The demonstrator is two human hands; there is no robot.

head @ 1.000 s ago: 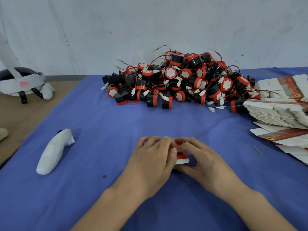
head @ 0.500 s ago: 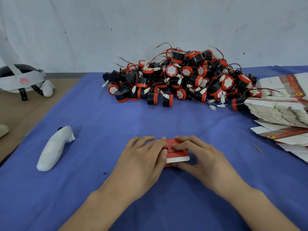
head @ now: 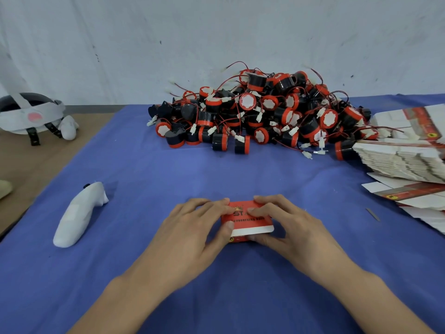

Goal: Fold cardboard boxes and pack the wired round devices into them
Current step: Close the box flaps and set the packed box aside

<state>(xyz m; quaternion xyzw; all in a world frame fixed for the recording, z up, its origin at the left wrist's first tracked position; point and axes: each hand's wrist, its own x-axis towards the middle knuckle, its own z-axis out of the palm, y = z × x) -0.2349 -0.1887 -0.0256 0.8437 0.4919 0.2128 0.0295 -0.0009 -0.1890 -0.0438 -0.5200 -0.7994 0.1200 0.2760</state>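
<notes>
The red cardboard box (head: 248, 220) lay near the front middle of the blue-covered table (head: 240, 177), held between both hands. The grip of the left hand (head: 190, 235) and of the right hand (head: 293, 227) each pinched it, fingers on top, thumb at its near edge. The wired round devices (head: 260, 114) were heaped well behind it, with flat box blanks (head: 399, 160) stacked at right.

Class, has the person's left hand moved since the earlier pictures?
Yes. The left hand slid leftward across the red box, toward the white controller.
</notes>
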